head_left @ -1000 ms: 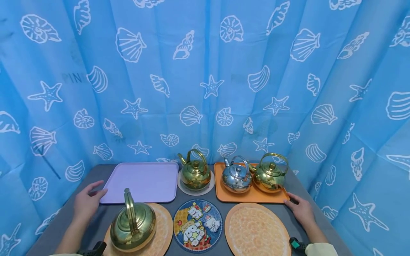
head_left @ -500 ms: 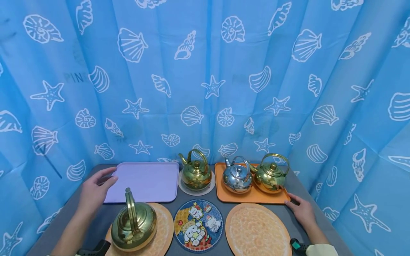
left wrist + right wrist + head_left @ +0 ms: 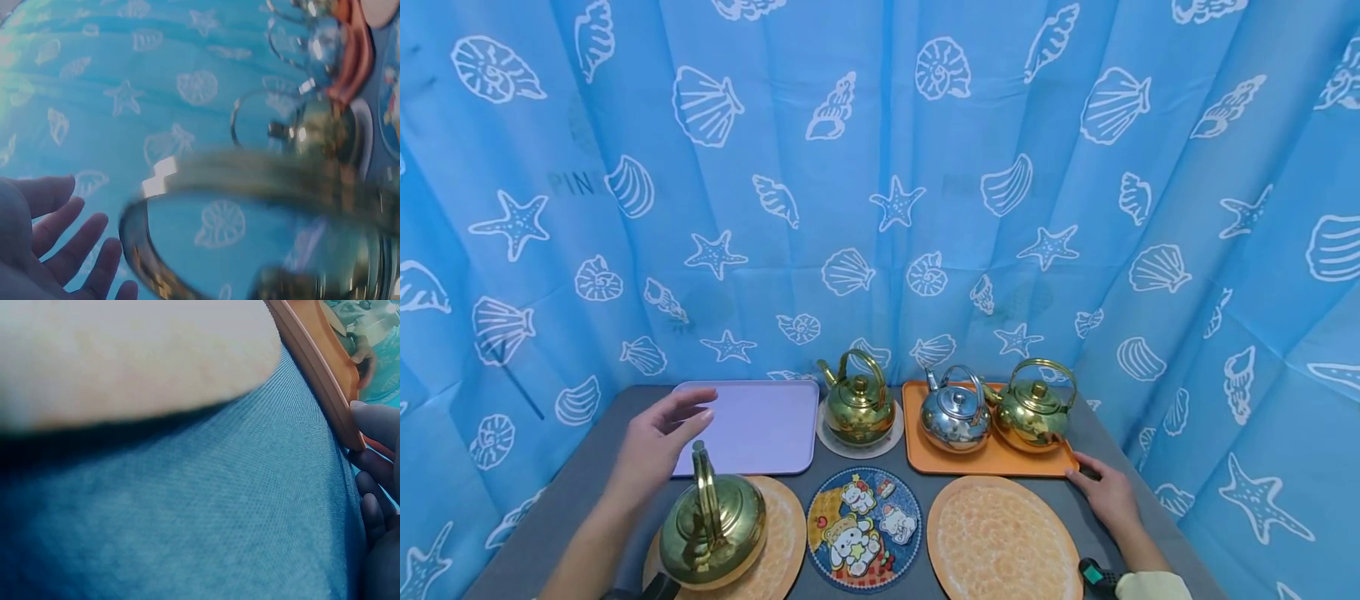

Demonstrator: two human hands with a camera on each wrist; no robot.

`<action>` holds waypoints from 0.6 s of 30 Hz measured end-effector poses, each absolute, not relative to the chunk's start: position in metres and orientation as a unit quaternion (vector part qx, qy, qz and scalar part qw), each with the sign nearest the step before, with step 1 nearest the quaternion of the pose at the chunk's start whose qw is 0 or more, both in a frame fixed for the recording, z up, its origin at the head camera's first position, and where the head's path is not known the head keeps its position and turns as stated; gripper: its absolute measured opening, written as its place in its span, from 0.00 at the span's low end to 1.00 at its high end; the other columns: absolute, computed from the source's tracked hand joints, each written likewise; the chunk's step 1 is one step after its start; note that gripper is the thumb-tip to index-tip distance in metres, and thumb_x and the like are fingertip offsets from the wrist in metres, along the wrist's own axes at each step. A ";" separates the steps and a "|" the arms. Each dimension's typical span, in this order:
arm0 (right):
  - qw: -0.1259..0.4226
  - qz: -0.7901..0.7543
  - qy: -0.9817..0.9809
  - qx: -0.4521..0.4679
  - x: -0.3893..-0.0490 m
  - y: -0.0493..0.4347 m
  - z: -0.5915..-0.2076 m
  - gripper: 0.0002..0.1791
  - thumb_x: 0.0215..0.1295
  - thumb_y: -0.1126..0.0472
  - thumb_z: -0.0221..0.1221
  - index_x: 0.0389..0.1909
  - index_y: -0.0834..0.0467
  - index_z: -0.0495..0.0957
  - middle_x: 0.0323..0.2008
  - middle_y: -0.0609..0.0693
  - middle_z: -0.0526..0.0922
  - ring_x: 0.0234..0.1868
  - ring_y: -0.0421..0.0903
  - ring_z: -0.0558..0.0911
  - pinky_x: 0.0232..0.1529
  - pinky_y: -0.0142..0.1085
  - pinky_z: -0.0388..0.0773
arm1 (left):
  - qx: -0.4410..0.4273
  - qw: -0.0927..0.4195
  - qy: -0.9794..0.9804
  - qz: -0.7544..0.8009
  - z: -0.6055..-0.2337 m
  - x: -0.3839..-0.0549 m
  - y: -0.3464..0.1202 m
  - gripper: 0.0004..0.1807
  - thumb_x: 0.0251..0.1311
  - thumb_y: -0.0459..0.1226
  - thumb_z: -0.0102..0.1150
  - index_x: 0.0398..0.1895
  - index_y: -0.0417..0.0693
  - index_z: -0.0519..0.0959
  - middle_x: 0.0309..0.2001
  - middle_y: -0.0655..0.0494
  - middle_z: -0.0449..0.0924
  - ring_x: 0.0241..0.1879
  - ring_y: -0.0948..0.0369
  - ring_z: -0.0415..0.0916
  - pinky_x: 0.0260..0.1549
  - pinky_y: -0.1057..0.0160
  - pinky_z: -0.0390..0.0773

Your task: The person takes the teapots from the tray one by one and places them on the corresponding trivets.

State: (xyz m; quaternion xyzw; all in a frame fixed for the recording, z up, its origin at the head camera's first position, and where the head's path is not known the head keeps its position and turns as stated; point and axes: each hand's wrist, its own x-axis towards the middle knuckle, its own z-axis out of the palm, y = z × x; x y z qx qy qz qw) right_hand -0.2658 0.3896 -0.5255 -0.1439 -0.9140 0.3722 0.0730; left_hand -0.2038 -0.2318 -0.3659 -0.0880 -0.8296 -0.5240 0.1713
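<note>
My left hand (image 3: 658,437), fingers loosely spread and holding nothing, hovers over the near left corner of the lilac tray (image 3: 760,425). Just below and to its right stands a gold kettle (image 3: 741,521) on a tan round mat (image 3: 786,529); in the left wrist view its arched handle (image 3: 269,181) rises beside the fingers. At the far right, my right hand (image 3: 1108,492) pinches the near corner of the orange tray (image 3: 921,458), thumb (image 3: 372,419) on the rim. That tray bears a silver kettle (image 3: 955,421) and a second gold kettle (image 3: 1030,421).
Between the two trays, a third gold kettle (image 3: 859,412) stands on a pale round mat (image 3: 838,450). A cartoon-print round mat (image 3: 863,529) and another tan mat (image 3: 1003,537) lie in front. Behind the grey table (image 3: 595,467) hangs a blue shell-print curtain (image 3: 880,208).
My left hand has let go of the lilac tray's left edge, risen, and moved right towards the near gold kettle. The right hand and the tray it holds have stayed put.
</note>
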 end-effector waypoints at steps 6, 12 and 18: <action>0.073 0.376 -0.913 -0.137 -0.264 0.389 -0.526 0.34 0.66 0.50 0.60 0.64 0.70 0.68 0.64 0.72 0.64 0.65 0.71 0.60 0.63 0.62 0.56 | -0.139 0.139 -0.784 -0.588 -0.361 -0.200 -0.213 0.19 0.69 0.37 0.55 0.59 0.37 0.74 0.54 0.58 0.76 0.50 0.67 0.74 0.45 0.72 0.73; 0.072 0.379 -0.913 -0.134 -0.262 0.388 -0.524 0.34 0.67 0.50 0.59 0.64 0.69 0.67 0.64 0.73 0.63 0.65 0.71 0.59 0.62 0.62 0.56 | -0.140 0.106 -0.772 -0.610 -0.360 -0.196 -0.198 0.20 0.69 0.38 0.56 0.60 0.38 0.74 0.56 0.53 0.76 0.52 0.61 0.73 0.47 0.69 0.73; 0.068 0.378 -0.913 -0.134 -0.262 0.389 -0.524 0.33 0.67 0.51 0.59 0.65 0.70 0.67 0.65 0.73 0.63 0.66 0.71 0.59 0.63 0.62 0.56 | -0.127 0.103 -0.777 -0.608 -0.356 -0.189 -0.182 0.19 0.68 0.40 0.58 0.59 0.41 0.76 0.55 0.52 0.76 0.51 0.56 0.73 0.47 0.65 0.74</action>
